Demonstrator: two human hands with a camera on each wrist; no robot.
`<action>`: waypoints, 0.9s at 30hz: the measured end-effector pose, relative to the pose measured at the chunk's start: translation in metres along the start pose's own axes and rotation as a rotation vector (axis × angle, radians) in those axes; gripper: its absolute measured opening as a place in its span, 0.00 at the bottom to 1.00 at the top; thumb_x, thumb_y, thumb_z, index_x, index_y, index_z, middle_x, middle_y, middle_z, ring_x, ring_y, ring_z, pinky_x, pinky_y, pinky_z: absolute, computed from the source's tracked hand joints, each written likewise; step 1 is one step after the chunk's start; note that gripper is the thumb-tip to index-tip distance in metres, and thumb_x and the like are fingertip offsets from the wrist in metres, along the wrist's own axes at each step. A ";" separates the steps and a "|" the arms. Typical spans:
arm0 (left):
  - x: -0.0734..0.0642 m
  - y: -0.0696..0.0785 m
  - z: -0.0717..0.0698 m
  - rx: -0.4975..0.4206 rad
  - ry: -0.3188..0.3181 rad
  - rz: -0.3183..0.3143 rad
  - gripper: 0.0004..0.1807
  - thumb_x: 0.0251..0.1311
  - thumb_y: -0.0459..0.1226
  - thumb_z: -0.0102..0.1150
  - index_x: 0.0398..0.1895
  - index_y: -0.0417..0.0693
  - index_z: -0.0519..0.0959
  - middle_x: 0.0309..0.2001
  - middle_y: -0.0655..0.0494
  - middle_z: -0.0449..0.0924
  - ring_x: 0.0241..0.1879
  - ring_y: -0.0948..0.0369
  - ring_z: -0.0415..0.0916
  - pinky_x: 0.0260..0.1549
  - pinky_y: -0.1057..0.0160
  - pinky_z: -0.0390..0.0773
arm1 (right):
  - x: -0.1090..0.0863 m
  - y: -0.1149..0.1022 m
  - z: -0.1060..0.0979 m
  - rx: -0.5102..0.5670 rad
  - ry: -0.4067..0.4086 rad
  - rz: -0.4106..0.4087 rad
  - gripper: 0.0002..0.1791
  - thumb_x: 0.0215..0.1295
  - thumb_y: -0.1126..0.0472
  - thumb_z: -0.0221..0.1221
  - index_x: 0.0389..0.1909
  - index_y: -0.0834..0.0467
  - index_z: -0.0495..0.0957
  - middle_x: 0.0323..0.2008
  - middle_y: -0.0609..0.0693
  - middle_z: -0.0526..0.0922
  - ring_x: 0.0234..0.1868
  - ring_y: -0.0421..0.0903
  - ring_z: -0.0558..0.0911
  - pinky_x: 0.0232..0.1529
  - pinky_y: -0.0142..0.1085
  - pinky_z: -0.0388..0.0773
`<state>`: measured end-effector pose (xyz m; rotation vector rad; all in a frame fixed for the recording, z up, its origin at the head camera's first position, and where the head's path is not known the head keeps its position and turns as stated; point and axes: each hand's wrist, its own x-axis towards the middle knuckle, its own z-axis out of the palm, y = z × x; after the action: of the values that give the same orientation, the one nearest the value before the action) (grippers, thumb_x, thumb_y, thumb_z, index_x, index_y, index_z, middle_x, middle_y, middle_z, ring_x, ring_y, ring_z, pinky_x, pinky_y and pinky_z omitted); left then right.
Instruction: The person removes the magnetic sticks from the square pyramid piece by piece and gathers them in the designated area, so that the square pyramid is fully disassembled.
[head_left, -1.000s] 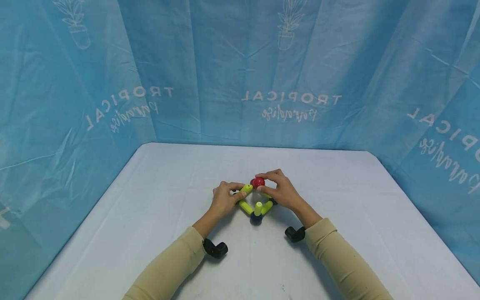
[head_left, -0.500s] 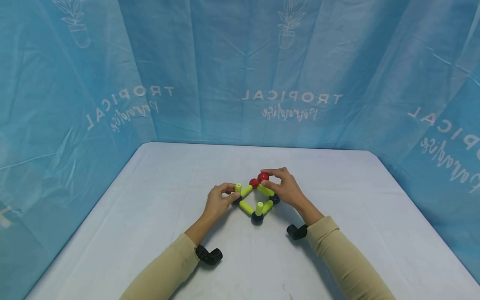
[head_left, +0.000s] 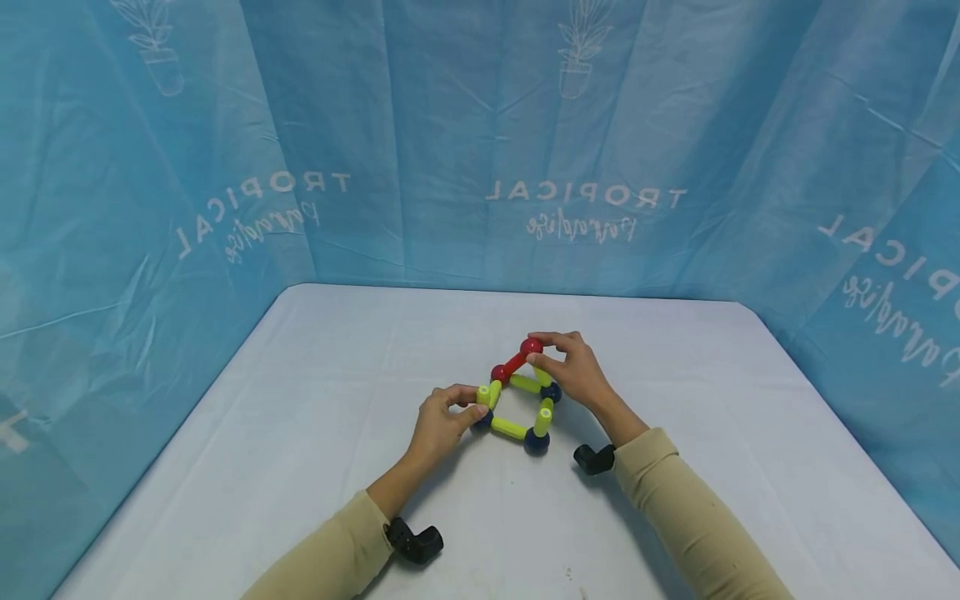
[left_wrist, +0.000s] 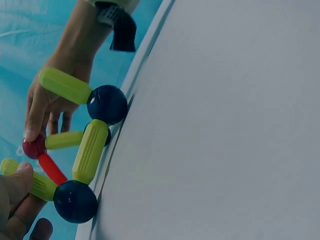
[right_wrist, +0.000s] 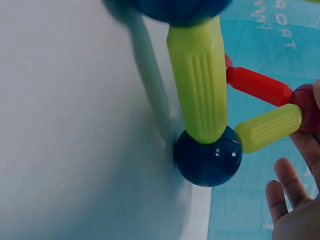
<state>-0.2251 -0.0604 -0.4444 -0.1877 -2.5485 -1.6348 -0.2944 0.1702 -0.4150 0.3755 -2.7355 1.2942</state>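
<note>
A frame of yellow-green magnetic sticks and dark blue balls stands on the table. At its left corner my left hand (head_left: pixel 441 421) pinches an upright yellow-green stick (left_wrist: pixel 44 186) that sits on a blue ball (left_wrist: pixel 75 201). My right hand (head_left: pixel 577 375) pinches a red ball (head_left: pixel 532 347) on top of the right corner's upright stick (right_wrist: pixel 270 127). From that ball a red stick (head_left: pixel 515 364) slopes to a second red ball (head_left: pixel 500 375) at the back. Another upright stick (head_left: pixel 543 419) rises from the front blue ball (head_left: pixel 536 442). What lies under the back red ball is unclear.
A white-covered table (head_left: pixel 360 350) surrounds the frame. Blue printed curtains (head_left: pixel 442 167) hang behind it and at both sides. Black wrist devices (head_left: pixel 415 542) sit on both forearms.
Both red balls were close together in view; now they stand apart with the red stick showing between them. The frame has turned, its front corner shifting right. My left hand moved onto the left upright stick.
</note>
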 end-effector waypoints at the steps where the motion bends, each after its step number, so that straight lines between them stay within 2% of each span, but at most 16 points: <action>1: -0.002 0.001 0.001 0.001 -0.002 0.004 0.12 0.51 0.39 0.68 0.41 0.53 0.83 0.38 0.56 0.84 0.44 0.59 0.72 0.42 0.61 0.65 | 0.000 0.000 0.000 -0.004 -0.001 -0.001 0.26 0.60 0.42 0.60 0.59 0.45 0.74 0.54 0.52 0.75 0.61 0.58 0.67 0.55 0.54 0.69; 11: -0.019 0.006 0.007 0.006 -0.041 0.029 0.11 0.51 0.41 0.68 0.39 0.56 0.84 0.38 0.58 0.83 0.45 0.60 0.72 0.44 0.59 0.64 | 0.005 -0.001 0.001 0.000 -0.027 0.014 0.27 0.59 0.41 0.60 0.59 0.45 0.74 0.55 0.52 0.74 0.61 0.58 0.66 0.54 0.53 0.71; 14: -0.022 0.006 0.005 0.019 -0.056 0.042 0.12 0.51 0.43 0.68 0.41 0.57 0.84 0.40 0.56 0.82 0.45 0.59 0.71 0.43 0.59 0.65 | 0.004 -0.002 0.002 0.023 -0.035 0.019 0.27 0.58 0.40 0.60 0.58 0.44 0.74 0.55 0.52 0.73 0.62 0.59 0.66 0.54 0.53 0.70; 18: -0.022 0.006 -0.002 -0.017 -0.063 0.068 0.16 0.56 0.46 0.64 0.47 0.57 0.82 0.44 0.56 0.80 0.47 0.58 0.70 0.44 0.57 0.65 | 0.004 -0.001 0.002 0.032 -0.038 0.012 0.28 0.57 0.39 0.60 0.58 0.43 0.75 0.55 0.51 0.73 0.62 0.59 0.66 0.55 0.54 0.69; 22: -0.010 0.006 -0.008 -0.048 -0.021 0.088 0.15 0.60 0.43 0.61 0.50 0.55 0.81 0.47 0.61 0.81 0.49 0.58 0.70 0.49 0.52 0.67 | 0.004 -0.002 0.002 0.032 -0.033 0.000 0.28 0.57 0.40 0.61 0.58 0.44 0.75 0.55 0.52 0.73 0.62 0.59 0.66 0.54 0.54 0.70; 25: 0.006 0.008 -0.008 0.012 0.005 0.077 0.15 0.59 0.42 0.61 0.51 0.56 0.80 0.48 0.62 0.81 0.50 0.59 0.70 0.48 0.52 0.69 | 0.003 -0.002 0.003 0.038 -0.045 -0.002 0.27 0.58 0.41 0.61 0.58 0.44 0.75 0.55 0.51 0.73 0.62 0.59 0.65 0.54 0.54 0.70; 27: 0.017 0.009 -0.006 0.067 -0.001 0.048 0.17 0.58 0.42 0.62 0.52 0.56 0.80 0.49 0.60 0.80 0.51 0.58 0.69 0.46 0.53 0.69 | 0.003 -0.003 0.003 0.041 -0.055 -0.001 0.27 0.58 0.41 0.61 0.58 0.43 0.75 0.55 0.50 0.73 0.63 0.59 0.65 0.55 0.54 0.70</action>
<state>-0.2401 -0.0616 -0.4313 -0.2422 -2.5742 -1.5312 -0.2961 0.1651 -0.4143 0.4225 -2.7565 1.3624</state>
